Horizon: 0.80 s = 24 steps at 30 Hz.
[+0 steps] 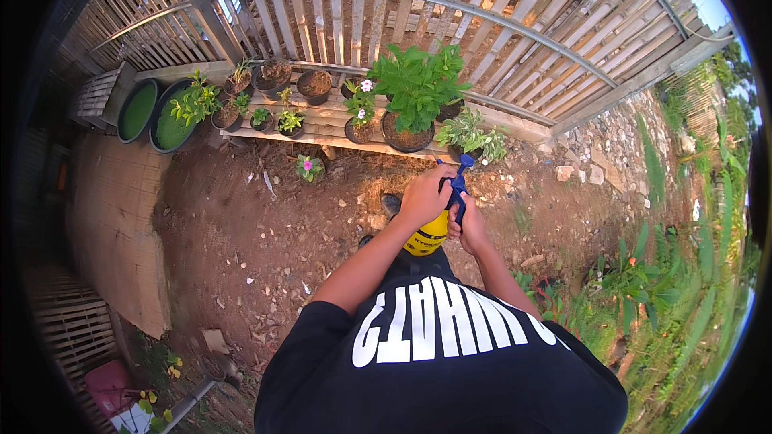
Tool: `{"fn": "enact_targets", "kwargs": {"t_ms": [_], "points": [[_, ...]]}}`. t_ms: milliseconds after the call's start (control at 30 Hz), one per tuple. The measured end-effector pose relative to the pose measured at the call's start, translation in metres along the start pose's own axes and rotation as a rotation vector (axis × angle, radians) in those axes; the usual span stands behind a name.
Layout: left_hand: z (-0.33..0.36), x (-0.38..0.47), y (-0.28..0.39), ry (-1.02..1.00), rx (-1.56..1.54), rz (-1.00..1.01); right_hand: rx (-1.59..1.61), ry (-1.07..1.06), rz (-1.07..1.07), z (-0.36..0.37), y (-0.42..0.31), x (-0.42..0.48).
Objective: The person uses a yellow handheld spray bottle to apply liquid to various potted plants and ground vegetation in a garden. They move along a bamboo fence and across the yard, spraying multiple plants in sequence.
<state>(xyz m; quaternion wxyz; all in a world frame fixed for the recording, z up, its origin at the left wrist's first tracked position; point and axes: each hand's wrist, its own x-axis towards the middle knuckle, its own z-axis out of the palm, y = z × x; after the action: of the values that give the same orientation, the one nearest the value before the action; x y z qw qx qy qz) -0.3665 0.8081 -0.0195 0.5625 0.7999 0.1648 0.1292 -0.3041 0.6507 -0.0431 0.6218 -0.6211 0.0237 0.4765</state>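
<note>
A yellow pump pressure sprayer (427,240) with a blue spray head (461,183) is held in front of my body. The fingers of my left hand (424,196) wrap over the top of the sprayer near its neck. Around the blue handle, my right hand (472,228) is closed. The round blue pump knob (466,160) sticks up past both hands. Just beyond it are a pot of variegated leaves (471,134) and a large leafy green plant (416,87) in a black pot. My hands hide part of the neck and trigger area.
Several potted plants line a low bamboo bench (325,132) before a bamboo fence (386,18). A small pink-flowered plant (309,167) is on the dirt ground (241,241). Two tubs of green water (137,111) stand left, and plants (645,283) grow at right.
</note>
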Motion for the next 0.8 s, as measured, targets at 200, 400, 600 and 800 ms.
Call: {"fn": "enact_targets", "kwargs": {"t_ms": [200, 400, 600, 800], "points": [[-0.036, -0.022, -0.043, 0.203, 0.24, -0.124, -0.189, -0.17, 0.227, 0.04, -0.02, 0.052], [-0.071, -0.053, -0.062, 0.3, 0.329, -0.351, -0.421, -0.277, 0.271, 0.102, -0.015, 0.075], [-0.091, -0.085, -0.067, 0.382, 0.344, -0.424, -0.549, -0.301, 0.201, 0.136, 0.005, 0.081], [-0.098, -0.102, -0.078, 0.413, 0.305, -0.439, -0.599, -0.332, 0.21, 0.154, 0.013, 0.087]]}}
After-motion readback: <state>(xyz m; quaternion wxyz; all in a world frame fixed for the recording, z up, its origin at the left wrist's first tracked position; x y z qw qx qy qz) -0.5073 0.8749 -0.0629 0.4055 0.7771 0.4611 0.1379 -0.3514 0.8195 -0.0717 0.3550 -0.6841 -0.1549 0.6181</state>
